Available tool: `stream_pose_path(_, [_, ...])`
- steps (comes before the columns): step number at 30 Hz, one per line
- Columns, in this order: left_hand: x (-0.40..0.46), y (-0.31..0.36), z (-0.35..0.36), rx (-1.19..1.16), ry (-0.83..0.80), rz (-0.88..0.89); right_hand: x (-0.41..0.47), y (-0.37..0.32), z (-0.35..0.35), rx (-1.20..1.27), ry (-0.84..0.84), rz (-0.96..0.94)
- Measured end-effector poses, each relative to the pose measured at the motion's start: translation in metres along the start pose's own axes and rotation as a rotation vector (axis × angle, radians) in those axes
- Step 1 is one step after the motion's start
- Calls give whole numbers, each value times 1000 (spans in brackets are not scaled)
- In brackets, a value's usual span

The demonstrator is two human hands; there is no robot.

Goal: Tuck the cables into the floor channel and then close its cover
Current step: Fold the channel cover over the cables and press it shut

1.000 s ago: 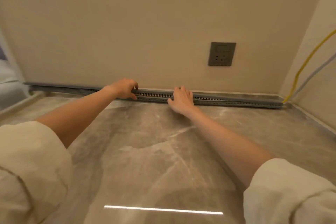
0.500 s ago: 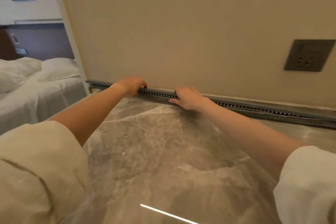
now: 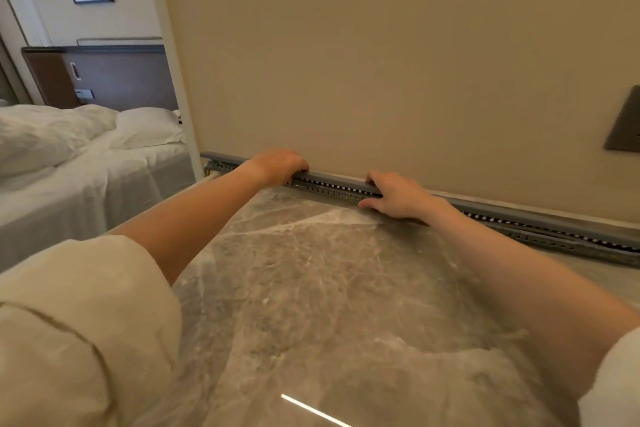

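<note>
A long grey slotted floor channel runs along the foot of the beige wall. Its grey cover lies on top, with a dark gap and a row of slots showing under it. My left hand curls over the cover near the channel's left end. About a forearm's length to the right, my right hand grips the cover's front edge, thumb on the channel's side. No cables show in the gap.
Polished marble floor spreads in front of the channel. A bed with white linen stands at the left past the wall's corner. A grey wall socket is at the right edge.
The view has swung left, so the bed has come into sight and the socket has slid to the right edge. Both hands have shifted left along the channel, staying on the cover.
</note>
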State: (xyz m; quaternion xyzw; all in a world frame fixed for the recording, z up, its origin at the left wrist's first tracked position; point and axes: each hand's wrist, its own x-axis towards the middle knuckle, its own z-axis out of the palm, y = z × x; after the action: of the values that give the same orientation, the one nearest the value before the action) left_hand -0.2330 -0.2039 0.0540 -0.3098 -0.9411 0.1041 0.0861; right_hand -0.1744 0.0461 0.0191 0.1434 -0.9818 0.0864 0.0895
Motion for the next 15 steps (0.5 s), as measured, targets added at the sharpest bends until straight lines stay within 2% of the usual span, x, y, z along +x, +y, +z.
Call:
stream_pose_path(6, [-8, 6, 3, -17, 31, -11, 1, -6, -2, 29, -90, 29])
stream_pose_path(10, [-8, 0, 7, -120, 62, -62, 8, -14, -7, -28, -128, 43])
stream_pose_path(15, [-8, -27, 4, -203, 49, -155, 28, -38, -6, -3, -115, -30])
